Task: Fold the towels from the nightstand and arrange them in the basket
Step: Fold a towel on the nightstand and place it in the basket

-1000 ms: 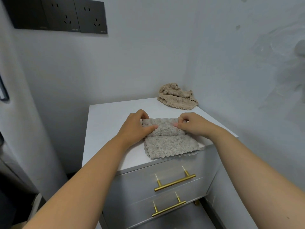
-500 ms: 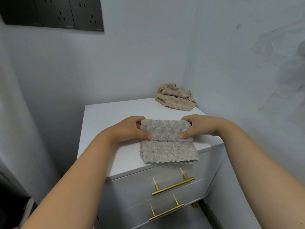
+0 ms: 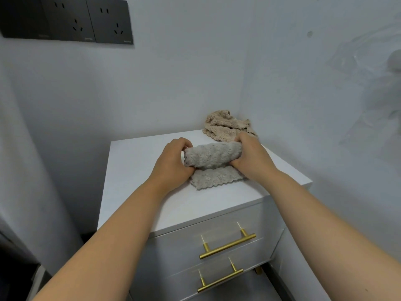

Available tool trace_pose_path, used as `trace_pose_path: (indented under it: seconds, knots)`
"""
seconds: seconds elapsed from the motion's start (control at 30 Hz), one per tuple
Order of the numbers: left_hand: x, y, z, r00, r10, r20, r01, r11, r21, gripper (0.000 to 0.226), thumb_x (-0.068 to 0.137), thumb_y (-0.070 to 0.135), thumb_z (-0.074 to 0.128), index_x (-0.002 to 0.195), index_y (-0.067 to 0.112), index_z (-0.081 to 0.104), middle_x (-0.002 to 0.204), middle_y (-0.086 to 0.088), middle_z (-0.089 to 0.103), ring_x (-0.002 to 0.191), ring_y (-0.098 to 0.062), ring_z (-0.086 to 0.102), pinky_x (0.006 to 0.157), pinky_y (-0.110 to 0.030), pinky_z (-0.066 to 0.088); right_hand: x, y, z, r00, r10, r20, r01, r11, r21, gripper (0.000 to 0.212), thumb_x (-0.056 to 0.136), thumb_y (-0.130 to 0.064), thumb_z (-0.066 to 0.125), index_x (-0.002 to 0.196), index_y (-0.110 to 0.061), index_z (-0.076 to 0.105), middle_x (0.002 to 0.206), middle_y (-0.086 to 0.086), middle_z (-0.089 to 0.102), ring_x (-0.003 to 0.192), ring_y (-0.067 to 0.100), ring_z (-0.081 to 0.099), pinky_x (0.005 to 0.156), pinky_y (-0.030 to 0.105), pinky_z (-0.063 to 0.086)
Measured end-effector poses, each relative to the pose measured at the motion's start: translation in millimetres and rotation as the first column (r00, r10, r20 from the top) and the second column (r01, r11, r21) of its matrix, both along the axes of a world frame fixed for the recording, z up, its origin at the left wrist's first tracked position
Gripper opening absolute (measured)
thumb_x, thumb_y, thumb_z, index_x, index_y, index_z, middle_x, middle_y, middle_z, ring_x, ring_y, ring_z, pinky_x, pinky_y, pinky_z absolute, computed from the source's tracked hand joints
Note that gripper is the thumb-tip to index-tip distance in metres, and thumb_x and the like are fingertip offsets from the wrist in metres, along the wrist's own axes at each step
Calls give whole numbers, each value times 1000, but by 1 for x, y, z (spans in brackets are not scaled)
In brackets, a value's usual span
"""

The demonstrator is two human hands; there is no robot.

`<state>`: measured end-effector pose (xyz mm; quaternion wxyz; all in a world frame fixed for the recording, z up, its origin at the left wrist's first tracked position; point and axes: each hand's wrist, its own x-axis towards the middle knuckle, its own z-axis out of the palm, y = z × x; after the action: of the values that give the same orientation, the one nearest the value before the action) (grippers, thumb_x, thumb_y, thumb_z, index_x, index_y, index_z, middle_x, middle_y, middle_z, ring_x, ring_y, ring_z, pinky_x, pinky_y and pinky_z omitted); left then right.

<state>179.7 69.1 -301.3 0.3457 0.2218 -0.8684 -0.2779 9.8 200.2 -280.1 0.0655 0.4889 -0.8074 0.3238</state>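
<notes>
A grey towel (image 3: 211, 162) is held at both ends over the white top of the nightstand (image 3: 138, 170). The left hand (image 3: 173, 162) is closed on the towel's left end, with its grip clamped on the cloth between thumb and fingers. The right hand (image 3: 249, 158) is closed on the right end in the same way. The upper part of the towel is bunched into a thick roll between the two hands, while a lower flap with a scalloped edge lies flat on the surface just below the roll (toward the front edge of the nightstand).

A second towel (image 3: 226, 126), beige and crumpled, is seen at the back right corner of the nightstand, against the wall. It is just behind the right hand; whether the two touch cannot be told.

Two drawers are seen in the front of the nightstand, each fitted with a gold bar handle: the upper handle (image 3: 227, 246) and the lower handle (image 3: 220, 281). A dark panel of wall sockets (image 3: 67, 19) is mounted at the upper left.
</notes>
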Motion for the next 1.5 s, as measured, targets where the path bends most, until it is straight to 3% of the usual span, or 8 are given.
trace_pose_path:
  seconds: [0.2,0.33,0.53,0.63,0.77,0.93,1.17,1.5]
  knots:
    - [4,14,3,994,-95,-57,95,995,-7,18,81,29,48,95,19,53,98,7,53,97,-8,46,82,-12,34,-7,12,14,989,94,110,-113,977,179,37,74,-6,72,91,-17,42,88,-2,52,78,18,50,58,29,37]
    - [2,21,3,990,-92,-107,92,996,-5,21,84,38,42,85,22,55,89,12,56,92,0,47,79,-10,34,-11,26,35,972,119,204,-192,899,393,41,72,-29,81,99,-22,51,92,-13,50,80,7,48,67,28,39]
    - [-9,33,4,995,0,-101,-5,999,-47,21,93,26,54,81,15,68,81,2,63,84,-14,55,74,-23,43,-4,14,28,988,87,129,-114,967,226,37,94,-37,53,69,-10,54,74,5,57,72,22,52,66,33,41]
    - [-13,35,0,999,-28,-15,26,988,-152,13,88,22,60,96,16,69,84,4,58,88,-14,51,81,-32,44,-1,11,18,990,81,114,-103,974,204,18,95,-26,51,85,-12,56,87,1,62,82,22,56,70,31,43]
    - [-14,30,-5,966,-75,249,144,952,-271,59,87,42,34,138,13,47,126,-1,53,119,-17,42,100,-26,31,2,11,8,969,145,198,-194,946,259,32,101,-27,37,130,-19,47,126,-4,53,118,17,49,94,29,39]
    - [-14,27,-11,857,-19,515,205,929,-307,63,95,46,14,149,14,26,152,-1,33,143,-19,19,116,-39,17,1,10,-13,968,184,172,-226,936,271,36,104,-26,29,120,-11,57,120,4,59,113,21,52,98,31,37]
    - [-12,31,-12,831,-20,556,167,962,-215,55,102,40,24,151,17,18,155,-1,25,144,-20,17,116,-41,17,9,12,-24,996,36,77,-60,939,338,41,103,-24,21,136,-16,44,147,3,39,138,20,30,116,44,10]
    - [-5,26,-2,966,-66,252,0,968,252,77,73,52,73,140,28,42,144,-1,42,131,-15,40,106,-30,34,-1,29,-9,877,29,480,-116,981,153,48,93,-34,58,138,-22,45,131,3,51,106,16,54,88,26,42]
